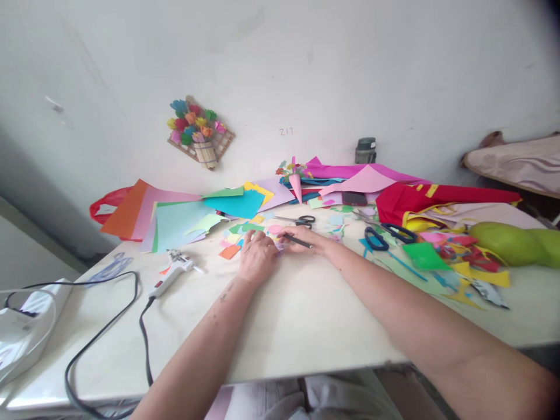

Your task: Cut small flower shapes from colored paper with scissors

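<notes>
In the head view my right hand (306, 244) is closed round a dark, slim pen (298, 240), which points to the left. Close beside it, my left hand (257, 259) has its fingers bent and its thumb side on a small lilac piece of paper (279, 247). The hands partly hide this piece. Just beyond the left hand lies a scatter of small coloured paper cutouts (236, 238), among them an orange piece (230, 251) and a pink round piece (275, 229). Behind the hands rest black-handled scissors (305, 221).
A glue gun (168, 280) with its cord lies at left, by a white power strip (39, 315). Coloured sheets (175, 221) spread along the back. Blue-handled scissors (377, 239), paper scraps (426, 256), red cloth (402, 204) and a green object (507, 242) occupy the right.
</notes>
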`<action>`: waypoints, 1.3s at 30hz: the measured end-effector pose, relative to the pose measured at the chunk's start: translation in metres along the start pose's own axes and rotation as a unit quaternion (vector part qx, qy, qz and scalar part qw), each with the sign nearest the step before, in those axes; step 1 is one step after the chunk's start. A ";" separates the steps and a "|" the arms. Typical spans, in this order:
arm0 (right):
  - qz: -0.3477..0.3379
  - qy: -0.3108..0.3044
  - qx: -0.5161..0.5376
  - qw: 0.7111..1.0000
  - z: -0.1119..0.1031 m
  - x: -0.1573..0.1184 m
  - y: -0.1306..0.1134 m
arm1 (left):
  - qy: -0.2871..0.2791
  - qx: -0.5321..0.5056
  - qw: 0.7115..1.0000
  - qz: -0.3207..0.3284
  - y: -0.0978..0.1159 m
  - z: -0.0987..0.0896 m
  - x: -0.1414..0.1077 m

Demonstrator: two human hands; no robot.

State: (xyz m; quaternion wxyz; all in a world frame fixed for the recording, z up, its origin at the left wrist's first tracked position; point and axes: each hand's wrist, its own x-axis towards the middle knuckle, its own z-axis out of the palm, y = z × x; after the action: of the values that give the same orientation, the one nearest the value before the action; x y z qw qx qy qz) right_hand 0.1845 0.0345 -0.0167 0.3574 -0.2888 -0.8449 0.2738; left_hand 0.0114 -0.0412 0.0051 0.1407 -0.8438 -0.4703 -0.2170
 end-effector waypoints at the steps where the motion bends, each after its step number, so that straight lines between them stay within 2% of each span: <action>1: 0.008 -0.004 -0.004 1.000 -0.001 0.000 -0.001 | -0.003 0.000 1.000 0.002 0.001 -0.001 0.000; 6: 0.042 0.000 -0.029 0.999 0.000 0.000 -0.005 | -0.009 -0.008 1.000 -0.006 0.000 -0.002 -0.003; 11: 0.043 0.001 -0.039 0.998 0.002 0.001 -0.003 | 0.006 -0.055 0.992 -0.110 -0.017 0.001 -0.005; 16: 0.027 -0.001 -0.068 0.997 0.001 -0.001 0.000 | -0.047 -0.104 0.979 -0.171 -0.040 0.008 -0.008; 20: 0.017 0.000 -0.089 0.996 0.002 -0.001 0.001 | -0.060 -0.147 0.969 -0.188 -0.049 0.012 -0.009; 26: 0.038 -0.005 -0.084 0.996 0.000 -0.001 -0.008 | -0.078 -0.180 0.955 -0.224 -0.046 0.010 -0.008; 31: 0.041 -0.011 -0.087 0.995 -0.001 -0.002 -0.013 | -0.088 -0.189 0.951 -0.228 -0.046 0.005 -0.008; 39: 0.032 -0.014 -0.127 0.991 0.000 0.000 -0.010 | -0.085 -0.188 0.949 -0.239 -0.047 0.008 -0.009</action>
State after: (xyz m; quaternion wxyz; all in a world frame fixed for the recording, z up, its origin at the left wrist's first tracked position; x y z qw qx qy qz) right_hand 0.1818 0.0274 -0.0094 0.2969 -0.3550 -0.8681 0.1795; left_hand -0.0311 -0.0192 -0.0050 -0.1172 -0.7332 -0.6188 -0.2563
